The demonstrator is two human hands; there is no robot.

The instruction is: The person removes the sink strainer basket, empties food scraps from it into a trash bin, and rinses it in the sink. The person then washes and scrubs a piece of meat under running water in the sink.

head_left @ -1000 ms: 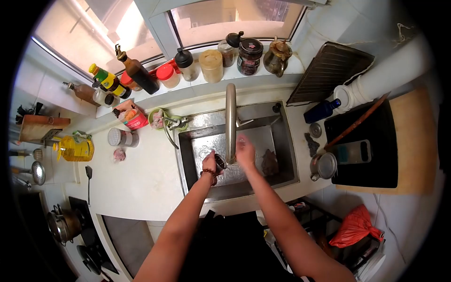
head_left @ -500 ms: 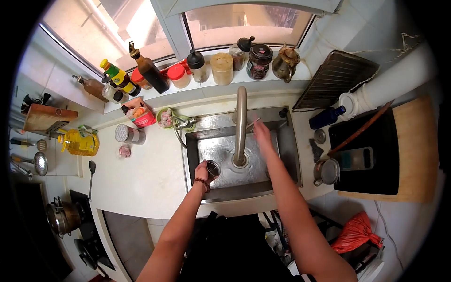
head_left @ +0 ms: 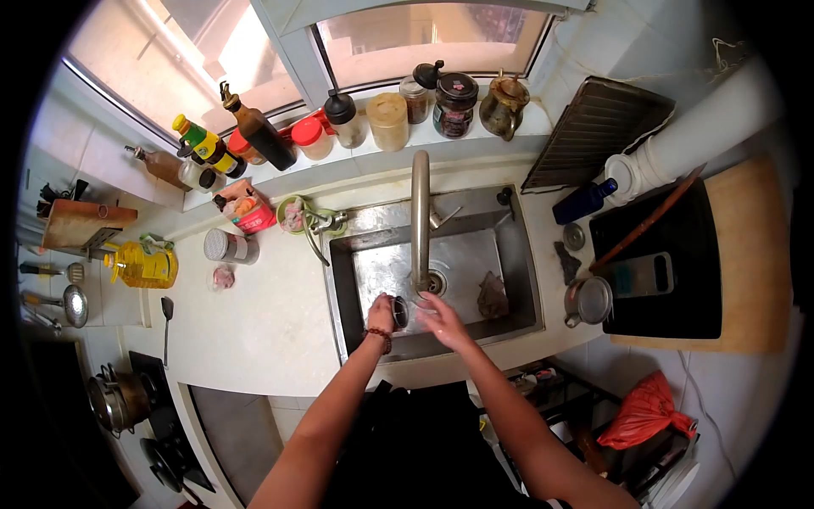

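In the head view, the left hand (head_left: 380,314) has its grip closed around a small dark cup (head_left: 398,312), held low in the metal sink (head_left: 527,284). The right hand (head_left: 443,322) is just beside the cup, its grip open and fingers spread, near the mouth of the tap (head_left: 420,204). Behind the hands lies the drain (head_left: 436,283); a crumpled brownish thing (head_left: 492,295) rests on the sink floor to its right.
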